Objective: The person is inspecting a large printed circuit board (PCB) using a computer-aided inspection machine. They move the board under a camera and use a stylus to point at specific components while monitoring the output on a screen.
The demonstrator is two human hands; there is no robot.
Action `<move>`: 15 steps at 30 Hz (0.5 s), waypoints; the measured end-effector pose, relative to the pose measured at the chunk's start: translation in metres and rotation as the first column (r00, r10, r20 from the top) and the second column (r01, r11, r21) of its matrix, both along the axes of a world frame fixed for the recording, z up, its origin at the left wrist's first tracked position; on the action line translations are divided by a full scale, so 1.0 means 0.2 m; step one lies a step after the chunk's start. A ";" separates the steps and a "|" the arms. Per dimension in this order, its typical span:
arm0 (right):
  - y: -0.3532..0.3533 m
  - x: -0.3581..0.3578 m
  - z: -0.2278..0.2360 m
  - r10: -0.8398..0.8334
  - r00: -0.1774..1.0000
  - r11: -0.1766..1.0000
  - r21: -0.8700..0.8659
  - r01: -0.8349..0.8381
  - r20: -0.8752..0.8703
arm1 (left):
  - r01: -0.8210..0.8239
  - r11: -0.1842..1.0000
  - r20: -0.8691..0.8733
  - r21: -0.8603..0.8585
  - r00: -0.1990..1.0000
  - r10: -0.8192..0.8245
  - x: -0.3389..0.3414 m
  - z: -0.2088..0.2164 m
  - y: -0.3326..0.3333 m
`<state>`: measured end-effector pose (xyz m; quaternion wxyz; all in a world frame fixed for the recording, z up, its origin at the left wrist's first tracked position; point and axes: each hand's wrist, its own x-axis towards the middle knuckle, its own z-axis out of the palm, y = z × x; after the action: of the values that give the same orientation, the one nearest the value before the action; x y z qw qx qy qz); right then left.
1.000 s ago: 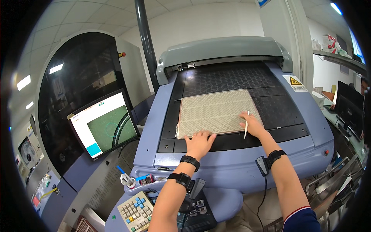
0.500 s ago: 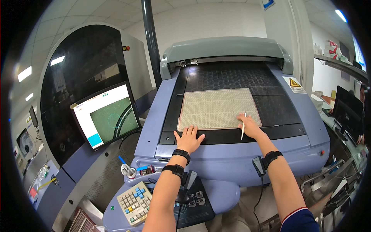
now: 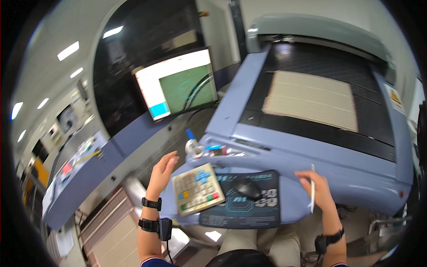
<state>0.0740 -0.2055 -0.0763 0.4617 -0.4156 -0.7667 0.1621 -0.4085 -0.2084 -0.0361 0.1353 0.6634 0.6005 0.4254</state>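
Observation:
My left hand is raised beside the keypad, on its left, fingers stretched out and nothing in them. Over the right end of the blue side shelf, my right hand keeps a slim white pen between its fingers, the pen nearly upright. A black mouse rests on the dark mouse pad; neither hand touches it. The flat beige panel, patterned in fine rows, lies on the machine's black bed, away from both hands.
A lit monitor with a green picture stands left of the machine. A holder with a blue-tipped pen sits at the shelf's back edge. More patterned panels are low at the left. A grey bridge spans the bed.
Both hands have left the panel and come back toward me, the left to the keypad's side, the right above the shelf with its pen. My view has swung left and down.

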 end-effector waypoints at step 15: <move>-0.24 -0.27 -0.24 0.040 0.972 0.954 -0.281 -0.107 -0.233 | -0.512 0.855 -0.524 -0.080 0.751 0.402 -0.22 -0.53 -0.48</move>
<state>0.0197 -0.2536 -0.1242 0.4728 -0.4290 -0.6923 0.3363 -0.4532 -0.3050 -0.1420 -0.0578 0.5616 0.8020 0.1951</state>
